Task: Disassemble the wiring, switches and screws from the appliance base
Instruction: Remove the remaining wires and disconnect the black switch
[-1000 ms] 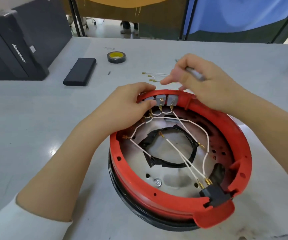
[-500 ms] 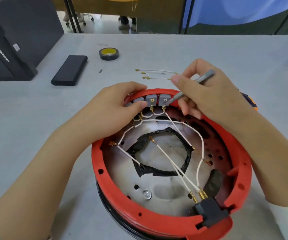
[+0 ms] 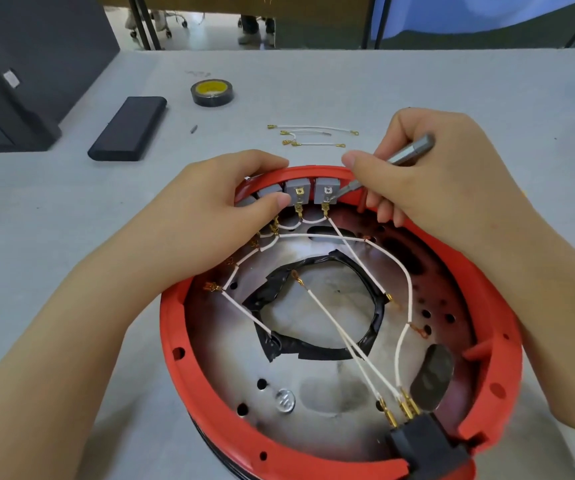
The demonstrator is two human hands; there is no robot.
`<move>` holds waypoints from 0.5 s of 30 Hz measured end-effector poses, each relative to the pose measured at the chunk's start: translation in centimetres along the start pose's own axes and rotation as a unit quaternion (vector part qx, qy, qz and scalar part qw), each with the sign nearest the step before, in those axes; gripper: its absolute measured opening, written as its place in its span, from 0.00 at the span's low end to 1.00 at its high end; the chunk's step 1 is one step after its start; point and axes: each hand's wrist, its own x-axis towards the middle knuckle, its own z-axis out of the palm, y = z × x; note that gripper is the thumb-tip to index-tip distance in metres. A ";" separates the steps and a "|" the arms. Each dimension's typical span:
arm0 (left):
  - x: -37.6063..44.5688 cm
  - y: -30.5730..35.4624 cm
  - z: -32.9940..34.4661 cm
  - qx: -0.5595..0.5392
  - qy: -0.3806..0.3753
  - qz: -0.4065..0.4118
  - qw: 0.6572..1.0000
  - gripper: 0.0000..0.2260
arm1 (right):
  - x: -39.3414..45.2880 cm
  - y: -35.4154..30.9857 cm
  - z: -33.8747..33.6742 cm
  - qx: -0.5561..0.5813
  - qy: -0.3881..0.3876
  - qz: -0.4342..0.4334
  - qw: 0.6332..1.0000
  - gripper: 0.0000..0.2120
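Observation:
The red appliance base (image 3: 210, 396) lies upside down on the table, its metal floor crossed by white wires (image 3: 331, 317). Several grey switches (image 3: 326, 190) line the inside of its far rim. My left hand (image 3: 210, 216) grips that rim beside the switches, thumb pressed on one of them. My right hand (image 3: 435, 181) holds a grey metal screwdriver bit (image 3: 407, 152), whose tip sits at the terminal of the rightmost switch. A black socket (image 3: 424, 441) with brass terminals sits at the near rim.
Loose white wires (image 3: 313, 135) lie on the table beyond the base. Further back are a roll of black tape (image 3: 212, 93), a flat black case (image 3: 128, 128) and a small bit (image 3: 193, 128). A black box (image 3: 19, 64) stands at the far left.
The view has come closer to the base. My right hand has brought the bit down from above the rim, and its tip now meets the rightmost switch. My left hand stays on the rim.

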 end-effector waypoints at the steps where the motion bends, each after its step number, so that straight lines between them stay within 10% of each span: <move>1: 0.0 0.0 0.0 0.000 0.000 0.001 1.000 0.15 | 0.0 0.0 0.1 -0.007 -0.002 -0.001 1.000 0.14; 15: 0.3 -0.3 -0.1 0.021 -0.011 0.014 1.000 0.13 | 0.1 -0.3 0.4 -0.105 -0.033 -0.039 0.993 0.14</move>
